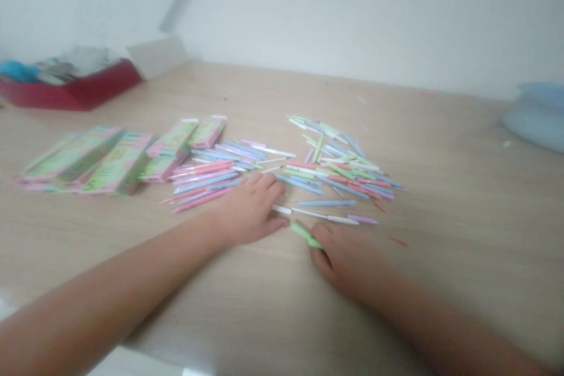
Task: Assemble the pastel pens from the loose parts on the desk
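Note:
A scatter of thin pastel pens [335,170] in pink, blue, green and white lies across the wooden table [462,205]. My left hand [251,211] rests palm down at the near edge of the pile, fingers curled onto a white pen [282,210]. My right hand [348,258] sits just to its right, fingers pinched on a green pen [304,233] that sticks out to the upper left. The picture is blurred, so fine finger detail is soft.
Flat green-and-pink packets [110,158] lie in a row at the left. A red tray [74,91] with odds and ends and a white box [154,53] stand at the back left. A pale blue object [537,114] sits at the right edge. A white wall rises behind.

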`<state>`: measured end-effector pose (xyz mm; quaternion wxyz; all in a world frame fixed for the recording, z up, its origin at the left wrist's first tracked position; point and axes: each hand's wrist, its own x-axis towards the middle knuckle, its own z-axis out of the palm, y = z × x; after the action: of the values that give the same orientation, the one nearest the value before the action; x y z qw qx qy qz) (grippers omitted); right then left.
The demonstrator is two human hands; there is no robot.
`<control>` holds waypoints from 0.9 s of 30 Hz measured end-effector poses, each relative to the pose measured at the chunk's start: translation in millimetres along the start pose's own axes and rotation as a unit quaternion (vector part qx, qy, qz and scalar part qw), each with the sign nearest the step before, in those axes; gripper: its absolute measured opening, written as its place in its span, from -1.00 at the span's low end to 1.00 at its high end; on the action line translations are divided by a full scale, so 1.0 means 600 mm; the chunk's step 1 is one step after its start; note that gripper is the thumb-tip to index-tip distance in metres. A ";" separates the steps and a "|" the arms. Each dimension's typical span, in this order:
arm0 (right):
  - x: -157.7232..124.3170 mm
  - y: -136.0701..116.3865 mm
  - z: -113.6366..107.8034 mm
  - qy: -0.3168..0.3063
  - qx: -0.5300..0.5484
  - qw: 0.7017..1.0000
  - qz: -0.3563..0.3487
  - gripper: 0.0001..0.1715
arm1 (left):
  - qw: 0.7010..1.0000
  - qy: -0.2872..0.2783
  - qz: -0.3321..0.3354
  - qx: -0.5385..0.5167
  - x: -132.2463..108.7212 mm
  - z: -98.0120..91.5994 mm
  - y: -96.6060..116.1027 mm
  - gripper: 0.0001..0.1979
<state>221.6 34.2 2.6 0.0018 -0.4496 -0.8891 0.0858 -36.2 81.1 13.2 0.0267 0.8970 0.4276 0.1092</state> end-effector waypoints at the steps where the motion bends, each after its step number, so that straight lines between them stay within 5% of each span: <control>1: 0.000 -0.001 -0.001 0.001 0.000 1.000 0.000 -0.79 | 1.000 -0.011 -0.005 -0.001 0.000 -0.002 -0.004 -0.63; 5: 0.002 -0.002 -0.006 0.009 -0.010 1.000 0.000 -0.79 | 0.999 -0.034 -0.003 -0.019 0.003 0.009 -0.015 -0.73; 12: -0.003 0.004 -0.009 0.015 -0.028 0.999 -0.026 -0.80 | 0.999 0.012 -0.013 -0.043 0.009 0.031 -0.015 -0.63; 27: 0.003 0.006 -0.005 0.013 0.004 0.999 -0.037 -0.79 | 0.979 0.047 0.010 -0.199 0.011 0.034 -0.038 -0.69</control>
<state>223.5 38.3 5.1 0.0178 -0.4177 -0.9046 0.0833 -45.0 101.6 -8.5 0.1835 0.8716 0.3892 0.2349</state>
